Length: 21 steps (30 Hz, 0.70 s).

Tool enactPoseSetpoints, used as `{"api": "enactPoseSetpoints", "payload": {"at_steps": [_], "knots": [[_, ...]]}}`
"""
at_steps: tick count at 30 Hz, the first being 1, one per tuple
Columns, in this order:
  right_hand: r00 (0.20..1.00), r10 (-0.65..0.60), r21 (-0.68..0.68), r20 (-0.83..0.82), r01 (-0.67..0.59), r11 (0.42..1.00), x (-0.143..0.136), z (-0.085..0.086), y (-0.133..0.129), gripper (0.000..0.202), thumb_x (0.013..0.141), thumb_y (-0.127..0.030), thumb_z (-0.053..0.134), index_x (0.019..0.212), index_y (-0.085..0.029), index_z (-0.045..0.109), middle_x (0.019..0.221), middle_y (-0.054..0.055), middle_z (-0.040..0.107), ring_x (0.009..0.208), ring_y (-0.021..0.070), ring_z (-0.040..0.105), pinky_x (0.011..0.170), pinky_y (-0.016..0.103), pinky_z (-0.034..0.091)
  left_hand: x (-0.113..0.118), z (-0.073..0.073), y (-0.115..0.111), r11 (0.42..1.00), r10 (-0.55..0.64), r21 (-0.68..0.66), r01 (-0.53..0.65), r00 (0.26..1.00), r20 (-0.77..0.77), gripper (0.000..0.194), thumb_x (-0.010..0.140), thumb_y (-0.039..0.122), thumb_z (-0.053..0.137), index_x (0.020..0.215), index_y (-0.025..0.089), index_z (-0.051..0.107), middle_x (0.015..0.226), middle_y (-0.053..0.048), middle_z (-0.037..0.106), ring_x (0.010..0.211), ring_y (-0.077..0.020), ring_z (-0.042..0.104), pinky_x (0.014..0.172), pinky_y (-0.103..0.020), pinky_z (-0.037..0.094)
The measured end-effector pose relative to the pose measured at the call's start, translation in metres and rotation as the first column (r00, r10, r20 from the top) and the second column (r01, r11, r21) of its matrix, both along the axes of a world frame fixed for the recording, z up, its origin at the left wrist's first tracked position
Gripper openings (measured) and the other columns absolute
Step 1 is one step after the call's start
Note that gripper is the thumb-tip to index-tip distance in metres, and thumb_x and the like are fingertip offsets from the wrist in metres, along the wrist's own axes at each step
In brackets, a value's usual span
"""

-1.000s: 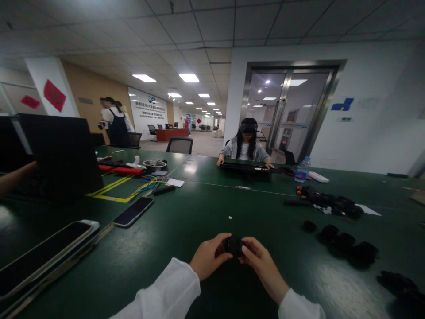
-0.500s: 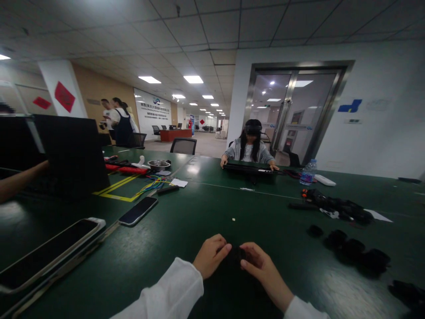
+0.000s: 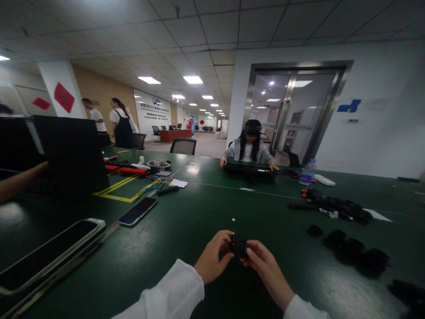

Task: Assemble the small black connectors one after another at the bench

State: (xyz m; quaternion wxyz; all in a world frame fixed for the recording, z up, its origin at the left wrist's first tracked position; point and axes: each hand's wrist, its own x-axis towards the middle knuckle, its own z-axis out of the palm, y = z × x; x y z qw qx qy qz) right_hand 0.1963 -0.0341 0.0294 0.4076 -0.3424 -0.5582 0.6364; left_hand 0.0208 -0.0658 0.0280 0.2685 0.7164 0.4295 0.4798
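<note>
A small black part (image 3: 239, 247), its exact kind too dark to make out, is held up between my two hands above the green table (image 3: 186, 230). My left hand (image 3: 214, 257) pinches its left end between thumb and fingers. On the other end, the fingertips and thumb of my right hand (image 3: 267, 268) are closed. Small bright spots show on the part near my left fingertips. Just beyond my hands, a tiny pale piece (image 3: 233, 219) lies on the tabletop.
Several black parts (image 3: 353, 250) lie at the right, with a black assembly (image 3: 335, 204) behind them. Two phones, one a dark phone (image 3: 137, 211), are at the left near coloured cables (image 3: 149, 185). Across the table, a person (image 3: 250, 148) holds a flat black object (image 3: 249, 169).
My left hand has risen slightly and opened its pinch around the black part, which shows more clearly between both hands. In the background, a standing person has turned and shifted left.
</note>
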Motion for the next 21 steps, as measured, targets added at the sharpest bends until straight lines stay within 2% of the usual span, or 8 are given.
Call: {"api": "enactPoseSetpoints", "payload": {"at_steps": [6, 8, 12, 14, 17, 21], "knots": [[1.0, 0.001, -0.025, 0.003, -0.001, 1.0, 0.0001, 0.006, -0.0032, 0.031, 0.069, -0.042, 0.057, 0.09, -0.019, 0.052, 0.085, 0.003, 0.054, 0.074, 0.0175, 0.055, 0.066, 0.032, 0.044, -0.0044, 0.0029, 0.0007, 0.997, 0.054, -0.052, -0.06, 0.991, -0.123, 0.039, 0.073, 0.024, 0.056, 0.11, 0.021, 0.042, 0.102, -0.005, 0.05, 0.077, -0.0143, 0.053, 0.069, -0.027, 0.045], [0.999, 0.029, -0.015, 0.023, -0.029, 0.999, 0.0004, 0.0075, -0.0045, 0.031, 0.069, -0.041, 0.057, 0.091, -0.021, 0.051, 0.087, 0.003, 0.055, 0.077, 0.0179, 0.054, 0.068, 0.032, 0.044, -0.0057, 0.0035, 0.0003, 0.994, 0.07, -0.078, -0.083, 0.985, -0.157, 0.036, 0.076, 0.029, 0.052, 0.11, 0.022, 0.044, 0.098, -0.004, 0.052, 0.073, -0.0133, 0.053, 0.066, -0.026, 0.045], [0.996, 0.069, 0.003, 0.056, -0.069, 0.998, 0.0006, 0.0082, -0.006, 0.031, 0.069, -0.04, 0.058, 0.092, -0.022, 0.052, 0.09, 0.003, 0.055, 0.085, 0.0193, 0.053, 0.071, 0.032, 0.044, -0.0062, 0.0024, -0.0001, 0.982, 0.029, -0.182, -0.057, 0.987, -0.158, 0.031, 0.083, 0.034, 0.038, 0.111, 0.022, 0.044, 0.086, -0.001, 0.055, 0.054, -0.008, 0.052, 0.055, -0.021, 0.044], [0.998, 0.045, 0.01, 0.046, -0.046, 0.999, 0.0007, 0.0072, -0.0054, 0.032, 0.068, -0.041, 0.059, 0.092, -0.022, 0.052, 0.091, 0.004, 0.055, 0.085, 0.0195, 0.053, 0.07, 0.032, 0.044, -0.0057, 0.0018, 0.0, 0.987, 0.033, -0.148, -0.06, 0.984, -0.174, 0.036, 0.08, 0.035, 0.044, 0.113, 0.022, 0.042, 0.083, -0.001, 0.055, 0.058, -0.0098, 0.053, 0.057, -0.022, 0.044], [1.0, -0.016, -0.004, 0.0, 0.016, 1.0, 0.0014, 0.0044, -0.003, 0.031, 0.069, -0.042, 0.057, 0.093, -0.022, 0.053, 0.094, 0.004, 0.054, 0.083, 0.019, 0.053, 0.07, 0.032, 0.044, -0.005, 0.0015, 0.0002, 0.996, 0.04, -0.066, -0.056, 0.975, -0.221, 0.047, 0.073, 0.027, 0.055, 0.117, 0.024, 0.039, 0.092, -0.002, 0.055, 0.074, -0.0135, 0.053, 0.067, -0.024, 0.044], [0.999, -0.026, -0.033, -0.023, 0.025, 0.999, 0.0018, 0.0041, -0.0013, 0.031, 0.07, -0.042, 0.056, 0.093, -0.021, 0.053, 0.092, 0.004, 0.054, 0.079, 0.0183, 0.054, 0.07, 0.033, 0.044, -0.0049, 0.0022, 0.0002, 0.994, 0.034, -0.09, -0.058, 0.968, -0.25, 0.044, 0.075, 0.021, 0.052, 0.117, 0.026, 0.039, 0.093, -0.001, 0.056, 0.077, -0.013, 0.053, 0.071, -0.025, 0.043]]}}
